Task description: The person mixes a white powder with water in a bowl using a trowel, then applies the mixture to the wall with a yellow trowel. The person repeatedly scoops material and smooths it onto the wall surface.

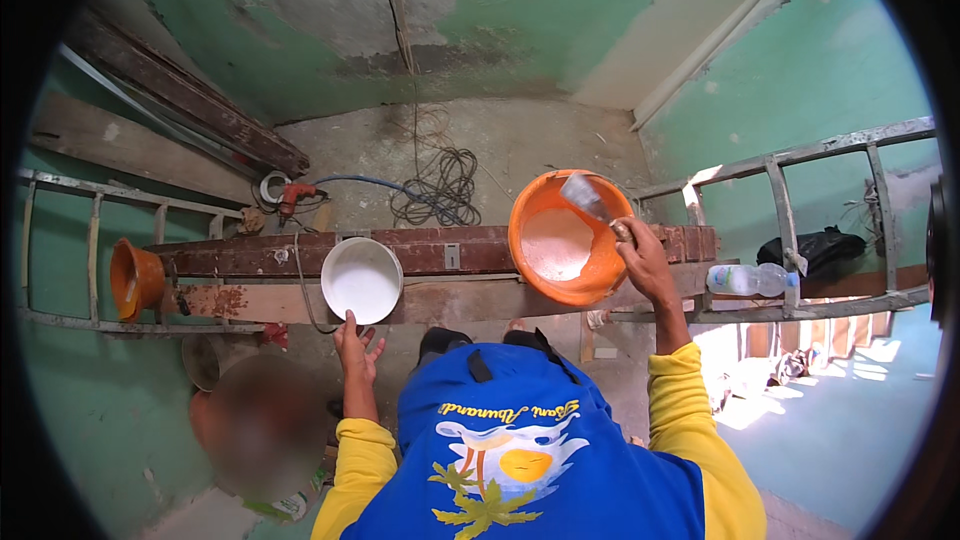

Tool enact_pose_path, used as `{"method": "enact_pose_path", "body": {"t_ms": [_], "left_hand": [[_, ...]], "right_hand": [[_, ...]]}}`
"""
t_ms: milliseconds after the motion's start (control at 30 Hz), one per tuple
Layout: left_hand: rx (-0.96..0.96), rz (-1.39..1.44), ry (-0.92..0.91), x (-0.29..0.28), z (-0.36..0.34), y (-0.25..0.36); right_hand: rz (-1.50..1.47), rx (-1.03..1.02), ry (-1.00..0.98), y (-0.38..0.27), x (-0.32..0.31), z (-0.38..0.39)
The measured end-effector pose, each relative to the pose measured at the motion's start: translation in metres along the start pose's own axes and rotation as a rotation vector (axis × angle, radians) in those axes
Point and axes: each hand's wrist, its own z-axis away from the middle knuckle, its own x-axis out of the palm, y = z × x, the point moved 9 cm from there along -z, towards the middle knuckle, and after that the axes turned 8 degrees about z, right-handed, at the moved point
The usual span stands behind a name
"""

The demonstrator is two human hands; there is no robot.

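My left hand (357,350) is at the near edge of a white bucket (362,278) on the wooden plank; its fingers are apart, with the fingertips at the bucket's lower side. My right hand (645,265) is closed on the handle of a wide metal putty knife (585,197), its blade over the inside of an orange bucket (523,240) at the plank's right part. Pale pinkish material (555,242) shows inside the orange bucket. A clear plastic bottle (755,280) lies on its side to the right of my right hand.
Planks (450,295) span ladders (780,200) at both sides. An orange container (135,280) sits at the left, a red drill (295,198) and coiled cables (435,190) on the floor beyond. A black bag (810,250) is at right. A blurred person (265,425) is at lower left.
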Motion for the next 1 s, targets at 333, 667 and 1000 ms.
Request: {"method": "enact_pose_path", "body": {"t_ms": [333, 667, 1000], "left_hand": [[0.024, 0.06, -0.114, -0.027, -0.069, -0.016], [0.074, 0.14, -0.188, 0.0, -0.017, 0.006], [0.072, 0.152, -0.321, 0.078, 0.06, -0.008]], "right_hand": [[0.99, -0.212, -0.1, -0.015, 0.048, 0.0], [0.95, -0.293, -0.252, 0.019, 0.097, -0.012], [0.741, -0.356, -0.252, 0.022, 0.114, -0.02]]}}
